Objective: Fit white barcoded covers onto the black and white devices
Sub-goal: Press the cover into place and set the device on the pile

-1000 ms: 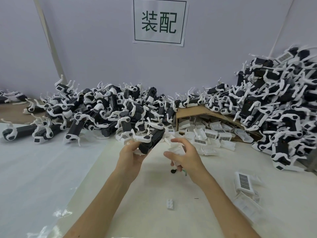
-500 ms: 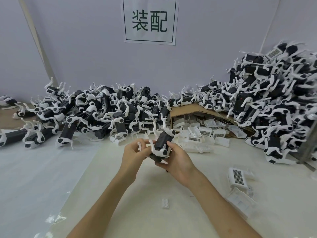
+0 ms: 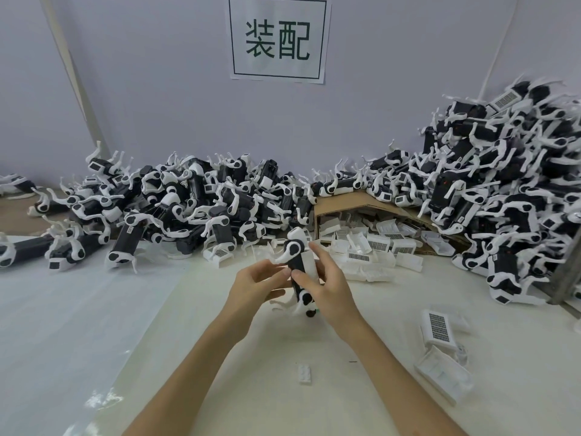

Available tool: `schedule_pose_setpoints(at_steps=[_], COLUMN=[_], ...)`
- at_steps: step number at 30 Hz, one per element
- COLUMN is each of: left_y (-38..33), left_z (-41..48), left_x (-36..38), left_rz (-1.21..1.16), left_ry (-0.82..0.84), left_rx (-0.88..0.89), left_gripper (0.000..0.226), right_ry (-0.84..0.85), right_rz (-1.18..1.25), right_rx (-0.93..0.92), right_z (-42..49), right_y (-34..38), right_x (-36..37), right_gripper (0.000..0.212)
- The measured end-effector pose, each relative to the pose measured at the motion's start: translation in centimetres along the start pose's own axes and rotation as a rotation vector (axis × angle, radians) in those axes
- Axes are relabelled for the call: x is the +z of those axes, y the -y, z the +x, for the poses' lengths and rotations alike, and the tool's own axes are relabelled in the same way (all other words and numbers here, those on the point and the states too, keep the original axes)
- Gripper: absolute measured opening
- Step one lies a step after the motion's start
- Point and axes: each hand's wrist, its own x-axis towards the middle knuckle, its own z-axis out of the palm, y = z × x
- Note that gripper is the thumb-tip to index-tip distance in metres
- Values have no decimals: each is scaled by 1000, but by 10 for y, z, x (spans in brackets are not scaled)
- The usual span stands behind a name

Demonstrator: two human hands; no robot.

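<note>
Assembly bench: a person works at a cream-white table point(image 3: 220, 357) set against a pale lilac wall point(image 3: 157, 89), where a paper sign point(image 3: 278, 37) bears two green characters. Clear plastic sheeting point(image 3: 63, 325) covers the table's left part. Heaps of black and white devices point(image 3: 188, 202) run along the wall, climbing highest at right, around a cardboard box point(image 3: 339, 202) with white barcoded covers point(image 3: 371, 250) strewn in and before it.

Both hands hold one device point(image 3: 297, 262) upright above the table's middle. The left hand point(image 3: 254, 287) curls round its left side. The right hand point(image 3: 330, 287) pinches a white cover point(image 3: 309, 265) against its right flank. Whether that cover is fully seated cannot be told. A small dark item point(image 3: 310, 313) beneath the right hand is mostly hidden. The right-hand heap is cut off by the frame's edge.
</note>
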Motion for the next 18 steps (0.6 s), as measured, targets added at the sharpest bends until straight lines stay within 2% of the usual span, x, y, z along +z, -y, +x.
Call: schedule_pose_setpoints(at_steps=[3, 8, 13, 18], left_y=[1, 2, 3, 4], left_z=[0, 0, -1, -1], left_x=[0, 0, 2, 2], left_rz=[-27, -20, -8, -36], left_ry=[-10, -10, 8, 3], left_rx=[-30, -67, -71, -71], left_gripper=[16, 17, 20, 19], right_ry=[40, 128, 147, 170], right_rz=[-115, -277, -290, -274], right_rx=[-47, -32, -52, -59], right_z=[2, -1, -3, -3], right_y=[-2, -6, -5, -6], right_x=[-2, 0, 1, -1], right_gripper=[62, 74, 79, 74])
